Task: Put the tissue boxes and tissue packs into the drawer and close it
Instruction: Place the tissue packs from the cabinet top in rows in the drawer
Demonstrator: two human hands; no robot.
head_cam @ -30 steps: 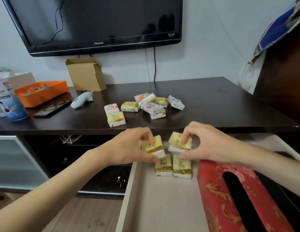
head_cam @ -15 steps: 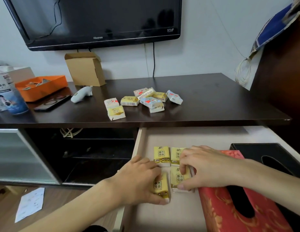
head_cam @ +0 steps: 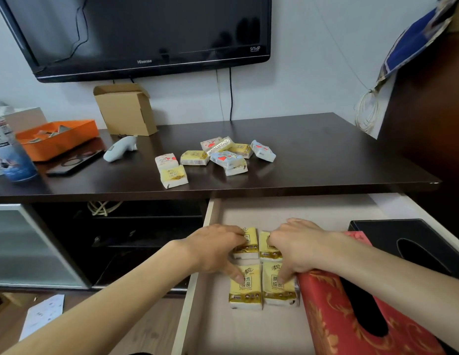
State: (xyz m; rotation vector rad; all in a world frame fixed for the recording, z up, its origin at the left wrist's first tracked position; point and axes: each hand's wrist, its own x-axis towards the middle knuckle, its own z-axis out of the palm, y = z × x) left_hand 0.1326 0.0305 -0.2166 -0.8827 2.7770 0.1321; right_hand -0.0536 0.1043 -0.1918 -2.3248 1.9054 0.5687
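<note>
The pale drawer (head_cam: 249, 331) stands pulled out below the dark tabletop (head_cam: 326, 160). Several yellow tissue packs (head_cam: 246, 295) lie flat in it in two rows. My left hand (head_cam: 215, 248) rests on the left packs, its thumb pressing the near left one. My right hand (head_cam: 295, 245) rests on the right packs, thumb on the near right pack (head_cam: 281, 293). A red patterned tissue box (head_cam: 333, 316) lies beside them on the right, with a black tissue box (head_cam: 392, 231) behind it. Several more tissue packs (head_cam: 223, 157) lie scattered on the tabletop.
On the tabletop's left stand an orange tray (head_cam: 56, 139), a blue-labelled bottle (head_cam: 10, 155), a phone (head_cam: 72, 165), a small white device (head_cam: 120, 147) and an open cardboard box (head_cam: 126, 108). A television (head_cam: 146, 34) hangs on the wall. A dark cabinet (head_cam: 433, 124) rises at right.
Both hands came down from the tabletop edge into the drawer and laid two yellow packs in front of the two lying there. The fingers now reach back over the far row.
</note>
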